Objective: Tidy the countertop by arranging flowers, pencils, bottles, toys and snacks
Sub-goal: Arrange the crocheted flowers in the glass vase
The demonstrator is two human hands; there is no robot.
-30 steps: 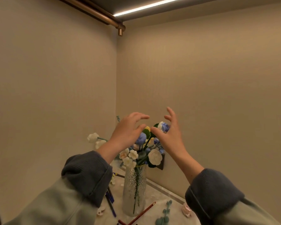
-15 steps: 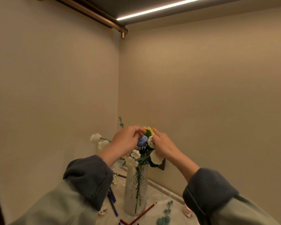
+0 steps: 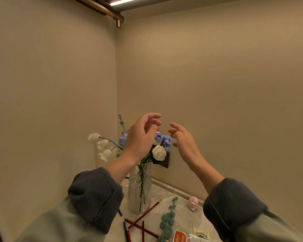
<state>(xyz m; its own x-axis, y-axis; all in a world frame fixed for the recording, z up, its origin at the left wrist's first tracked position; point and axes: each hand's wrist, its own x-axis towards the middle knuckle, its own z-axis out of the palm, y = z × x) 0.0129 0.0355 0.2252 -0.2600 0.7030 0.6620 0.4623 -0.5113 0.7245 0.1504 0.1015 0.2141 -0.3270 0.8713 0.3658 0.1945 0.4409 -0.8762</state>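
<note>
A textured glass vase (image 3: 140, 187) stands in the countertop's back corner with crocheted white and blue flowers (image 3: 159, 152) in it. My left hand (image 3: 141, 137) hovers in front of the blooms, fingers loosely curved and holding nothing. My right hand (image 3: 183, 141) is raised just right of the bouquet, fingers relaxed and apart from the flowers. Red and blue pencils (image 3: 141, 217) lie scattered in front of the vase. A green eucalyptus stem (image 3: 168, 219) lies flat to the right of them.
A small pink toy figure (image 3: 193, 203) stands near the back wall. Snack packets (image 3: 191, 237) lie at the bottom edge of view. A dark wall socket (image 3: 166, 160) sits behind the flowers. Walls close in on the left and back of the marble countertop (image 3: 182, 220).
Both hands have let go of the flower heads and lifted up and apart. The view has dipped, showing more of the countertop.
</note>
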